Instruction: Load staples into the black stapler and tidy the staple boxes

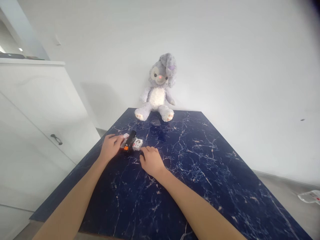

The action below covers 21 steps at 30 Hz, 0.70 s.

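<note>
A black stapler-like device with an orange patch (129,142) lies on a dark blue marble-patterned table (200,166), across two small white-and-red boxes (137,144). My left hand (110,146) rests at the device's left side, fingertips touching it and the box under it. My right hand (150,160) lies knuckles-up on the table just right of the boxes, fingers curled; whether it holds something small and dark at its fingertips I cannot tell.
A grey plush rabbit (159,89) sits at the table's far edge against the white wall. A white cabinet with a dark handle (56,139) stands to the left. A clear plastic item (310,196) lies on the floor at right.
</note>
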### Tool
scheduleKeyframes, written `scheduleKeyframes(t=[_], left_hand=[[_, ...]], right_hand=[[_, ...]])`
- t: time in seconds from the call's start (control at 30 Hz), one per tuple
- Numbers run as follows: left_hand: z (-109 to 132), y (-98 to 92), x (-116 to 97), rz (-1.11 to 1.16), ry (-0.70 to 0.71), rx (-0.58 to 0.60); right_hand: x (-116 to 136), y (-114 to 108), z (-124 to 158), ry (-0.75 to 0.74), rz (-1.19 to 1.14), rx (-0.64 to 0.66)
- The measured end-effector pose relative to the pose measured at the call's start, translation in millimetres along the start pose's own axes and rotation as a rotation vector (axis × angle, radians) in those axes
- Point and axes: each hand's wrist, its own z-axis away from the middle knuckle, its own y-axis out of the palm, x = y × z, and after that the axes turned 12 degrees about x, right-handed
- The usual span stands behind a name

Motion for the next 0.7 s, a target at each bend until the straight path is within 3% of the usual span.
scheduleKeyframes(t=[0.13,0.27,0.4,0.5,0.57,0.7], left_hand=[[6,-0.5,-15,0.045,0.119,0.106],[12,-3.0,-33,-0.030,0.182,0.247],[20,-9.3,-48,-0.077,0.180,0.251],[31,-11.2,-67,-0.030,0.280,0.273],[40,-8.6,-86,0.001,0.369,0.317],[51,1.6,-114,0.051,0.546,0.335]], right_hand=[[0,-2,2,0.098,-0.099,-0.090],[-1,-3,0,0.133,-0.200,-0.097],[0,-1,-3,0.143,-0.219,-0.126],[-5,-3,-4,0.119,-0.257,-0.155],[-19,-12,0,0.077,-0.311,-0.118],[-65,-44,32,-0.163,-0.392,0.135]])
